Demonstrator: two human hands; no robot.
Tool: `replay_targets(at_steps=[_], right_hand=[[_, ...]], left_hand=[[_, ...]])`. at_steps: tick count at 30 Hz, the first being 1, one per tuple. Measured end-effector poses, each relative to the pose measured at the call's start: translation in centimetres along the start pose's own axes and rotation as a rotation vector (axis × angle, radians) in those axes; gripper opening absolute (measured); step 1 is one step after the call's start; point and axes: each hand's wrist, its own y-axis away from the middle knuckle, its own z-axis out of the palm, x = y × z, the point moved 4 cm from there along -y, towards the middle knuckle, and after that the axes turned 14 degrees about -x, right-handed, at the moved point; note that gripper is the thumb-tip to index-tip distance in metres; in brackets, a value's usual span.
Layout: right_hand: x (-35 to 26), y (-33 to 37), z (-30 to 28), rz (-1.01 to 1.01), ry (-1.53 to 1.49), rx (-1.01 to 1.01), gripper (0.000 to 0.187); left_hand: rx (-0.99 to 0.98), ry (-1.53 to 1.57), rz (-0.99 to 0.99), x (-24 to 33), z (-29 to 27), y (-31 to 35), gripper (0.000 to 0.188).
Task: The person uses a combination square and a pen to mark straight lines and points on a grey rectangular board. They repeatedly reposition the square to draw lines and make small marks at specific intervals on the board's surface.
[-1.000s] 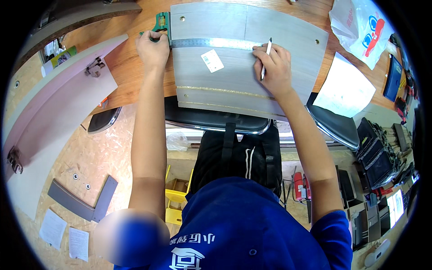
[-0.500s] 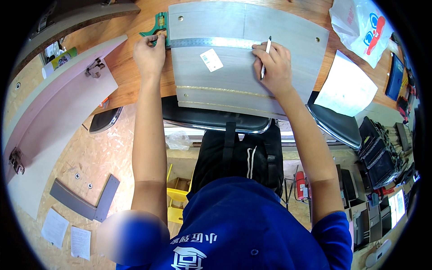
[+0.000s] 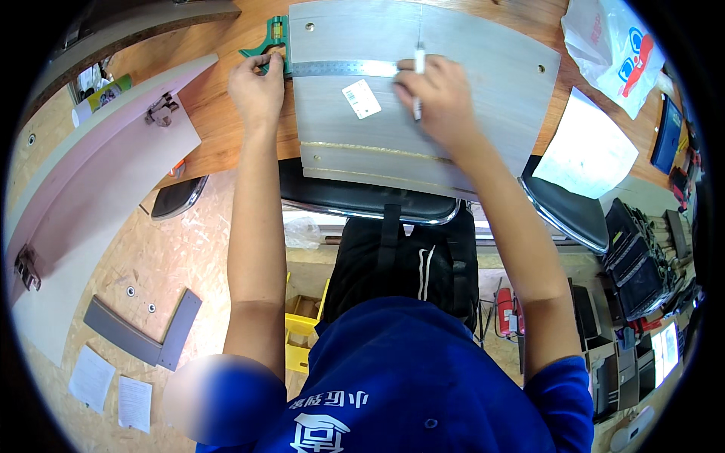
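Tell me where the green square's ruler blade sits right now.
In the head view, the steel ruler blade lies flat across the upper grey panel, running from the green head by the left hand toward the right hand.

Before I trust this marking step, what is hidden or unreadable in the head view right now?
- Pen tip: covered by the right hand, so its contact with the grey panel is unclear.
- Metal ruler: its right end disappears under that hand; graduations too small.
- Green square head: partly covered by the left hand.
- Panel's far edge: cut off by the top edge of the picture.
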Motion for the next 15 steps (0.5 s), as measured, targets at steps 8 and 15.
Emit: replay_targets(at_steps=[8, 15], right_hand=[[-5.7, -3.3, 5.9, -0.148, -0.074, -0.161, 0.029], [-5.3, -3.1, 6.6, -0.150, -0.101, -0.181, 0.032]], left_hand=[[0.048, 0.027, 0.015, -0.1, 0.3, 0.3, 0.031], [0.052, 0.006, -0.011, 0.2, 0.4, 0.6, 0.031]])
